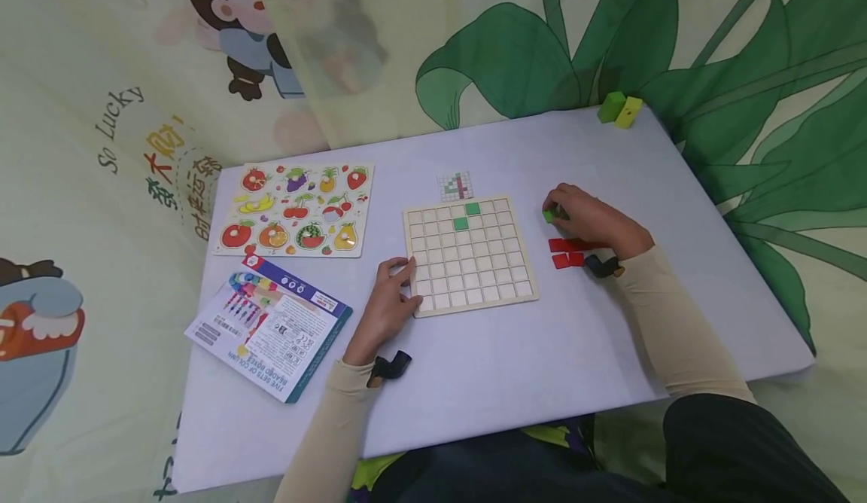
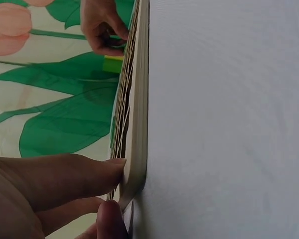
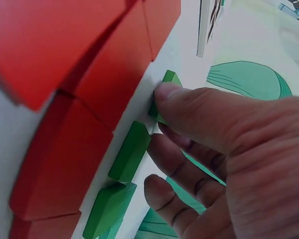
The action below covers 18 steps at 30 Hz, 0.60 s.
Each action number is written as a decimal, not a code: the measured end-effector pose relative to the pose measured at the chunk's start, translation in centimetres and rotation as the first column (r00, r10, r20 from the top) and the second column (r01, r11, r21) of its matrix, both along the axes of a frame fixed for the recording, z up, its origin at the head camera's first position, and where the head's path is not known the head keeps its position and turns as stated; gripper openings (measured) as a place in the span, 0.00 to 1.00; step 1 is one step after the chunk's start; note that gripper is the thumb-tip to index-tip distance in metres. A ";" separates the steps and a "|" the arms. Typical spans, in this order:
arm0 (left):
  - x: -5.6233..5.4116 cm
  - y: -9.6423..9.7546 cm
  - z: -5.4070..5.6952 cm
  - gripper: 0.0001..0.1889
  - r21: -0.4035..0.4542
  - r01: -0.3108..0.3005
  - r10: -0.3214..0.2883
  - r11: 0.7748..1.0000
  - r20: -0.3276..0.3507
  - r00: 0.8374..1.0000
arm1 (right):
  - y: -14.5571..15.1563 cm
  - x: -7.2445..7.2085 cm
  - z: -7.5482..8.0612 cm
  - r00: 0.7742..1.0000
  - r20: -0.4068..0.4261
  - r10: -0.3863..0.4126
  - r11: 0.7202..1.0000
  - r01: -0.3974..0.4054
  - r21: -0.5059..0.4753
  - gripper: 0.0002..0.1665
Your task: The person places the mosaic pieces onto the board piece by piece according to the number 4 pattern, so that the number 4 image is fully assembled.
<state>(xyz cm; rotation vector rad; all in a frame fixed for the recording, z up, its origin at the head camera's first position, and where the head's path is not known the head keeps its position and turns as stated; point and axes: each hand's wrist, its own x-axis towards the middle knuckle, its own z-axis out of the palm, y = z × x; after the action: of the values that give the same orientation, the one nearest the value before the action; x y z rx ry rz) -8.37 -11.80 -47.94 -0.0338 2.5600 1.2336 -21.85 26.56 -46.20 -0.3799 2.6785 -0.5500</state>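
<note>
A square wooden grid board (image 1: 477, 308) lies at the middle of the table, with two green tiles (image 1: 461, 224) set in its upper cells. My left hand (image 1: 386, 303) holds the board's left edge near its lower corner, thumb and fingertips at the rim in the left wrist view. To the right of the board, my right hand (image 1: 588, 215) pinches a green tile (image 3: 170, 77) between thumb and fingers. More green tiles (image 3: 130, 153) lie just under those fingers in the right wrist view. Red tiles (image 1: 561, 261) lie in rows beside them, partly hidden by the right wrist.
A small grid pattern card (image 1: 454, 186) lies beyond the board. At the left are a fruit picture board (image 1: 293, 209) and a printed box (image 1: 271, 330). Green and yellow blocks (image 1: 612, 107) stand at the far right corner, near the curtain.
</note>
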 end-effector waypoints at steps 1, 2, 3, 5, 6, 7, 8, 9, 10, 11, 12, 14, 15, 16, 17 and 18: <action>0.0 0.0 0.0 0.42 -0.001 -0.002 0.002 1.000 -0.002 1.000 | 0.0 0.0 0.0 1.000 -0.003 0.004 1.000 -0.004 0.003 0.23; 0.1 0.1 0.0 0.42 -0.004 -0.004 0.004 1.000 -0.003 1.000 | 0.0 0.0 0.0 1.000 -0.006 0.007 1.000 -0.007 0.006 0.23; 0.1 0.1 0.0 0.42 -0.005 -0.007 0.007 1.000 -0.003 1.000 | 0.0 0.0 0.0 1.000 -0.009 0.011 1.000 -0.011 0.007 0.23; 0.3 0.3 0.0 0.42 -0.002 -0.015 0.015 1.000 0.000 1.000 | 0.0 0.0 -0.1 1.000 -0.011 0.015 1.000 -0.015 0.014 0.23; 0.4 0.4 0.0 0.42 -0.005 -0.018 0.018 1.000 0.000 1.000 | 0.0 0.0 -0.2 1.000 -0.014 0.018 1.000 -0.018 0.018 0.23; 0.5 0.4 0.1 0.42 -0.003 -0.024 0.024 1.000 -0.003 1.000 | 0.1 0.0 -0.2 1.000 -0.017 0.022 1.000 -0.022 0.019 0.23; 0.6 0.5 0.1 0.42 -0.003 -0.029 0.029 1.000 -0.006 1.000 | 0.1 0.0 -0.2 1.000 -0.021 0.022 1.000 -0.022 0.020 0.23; 0.7 0.6 0.2 0.41 0.000 -0.035 0.035 0.999 -0.010 0.999 | 0.1 0.0 -0.3 0.999 -0.027 0.022 1.000 -0.022 0.019 0.23; 0.7 0.7 0.3 0.41 0.003 -0.040 0.040 0.999 -0.015 0.999 | 0.1 0.0 -0.3 0.999 -0.033 0.020 1.000 -0.020 0.015 0.23; 0.8 0.8 0.3 0.40 0.006 -0.045 0.045 0.999 -0.020 0.999 | 0.1 0.0 -0.3 0.999 -0.040 0.020 1.000 -0.020 0.007 0.23; 0.8 0.9 0.3 0.40 0.007 -0.048 0.048 0.999 -0.024 0.999 | 0.0 0.0 -0.3 0.999 -0.047 0.018 1.000 -0.018 0.000 0.23; 0.9 0.9 0.3 0.39 0.010 -0.050 0.050 0.999 -0.025 0.998 | -0.1 0.0 -0.2 0.998 -0.065 0.018 1.000 -0.019 -0.023 0.23; 0.9 0.9 0.3 0.39 0.013 -0.052 0.052 0.999 -0.022 0.998 | -0.3 0.1 -0.1 0.997 -0.074 0.023 0.999 -0.025 -0.036 0.22; 0.9 0.9 0.3 0.39 0.014 -0.053 0.053 0.998 -0.020 0.998 | -0.5 0.1 0.1 0.996 -0.083 0.030 0.998 -0.034 -0.052 0.22; 0.8 0.8 0.3 0.40 0.016 -0.056 0.056 0.998 -0.017 0.998 | -0.9 0.1 0.2 0.995 -0.091 0.037 0.997 -0.043 -0.065 0.22; 0.8 0.8 0.3 0.40 0.018 -0.058 0.058 0.998 -0.014 0.998 | -1.3 0.1 0.4 0.994 -0.101 0.046 0.995 -0.054 -0.079 0.22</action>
<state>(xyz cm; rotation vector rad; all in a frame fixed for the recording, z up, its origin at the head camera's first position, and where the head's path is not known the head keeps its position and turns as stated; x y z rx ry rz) -7.53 -11.03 -47.63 -0.0968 2.5778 1.2814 -21.72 25.27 -45.80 -0.5081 2.7388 -0.6422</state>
